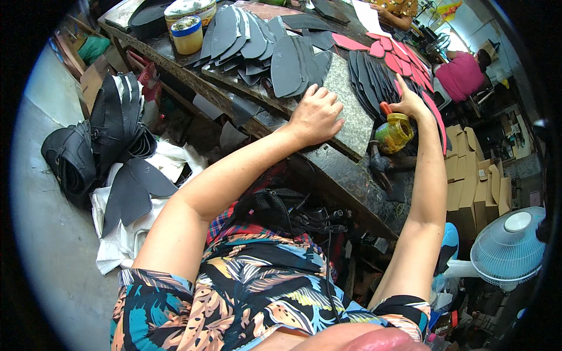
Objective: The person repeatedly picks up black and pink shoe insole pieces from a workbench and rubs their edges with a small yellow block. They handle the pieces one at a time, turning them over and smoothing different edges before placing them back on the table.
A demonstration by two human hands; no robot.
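Observation:
My left hand (318, 114) rests at the near edge of a speckled stone slab (342, 88), its fingers loosely bent and a little apart. Just beyond it lie fanned stacks of dark grey, petal-shaped cut pieces (295, 65). My right hand (411, 104) is at a fanned stack of black pieces (369, 82), index finger stretched out and thumb apart. Close to that thumb, a red handle (385, 108) sticks up at the mouth of a glass jar (394, 136) smeared with yellowish glue. Whether the thumb touches the handle is hard to tell.
A hammer (379, 164) lies beside the jar. Red-pink pieces (398, 57) spread beyond the black stack. At the back left stand a blue-rimmed jar (187, 36) and a tin (190, 10). A fan (508, 245) and cardboard (468, 181) are right. Another person's arm (393, 17) shows far off.

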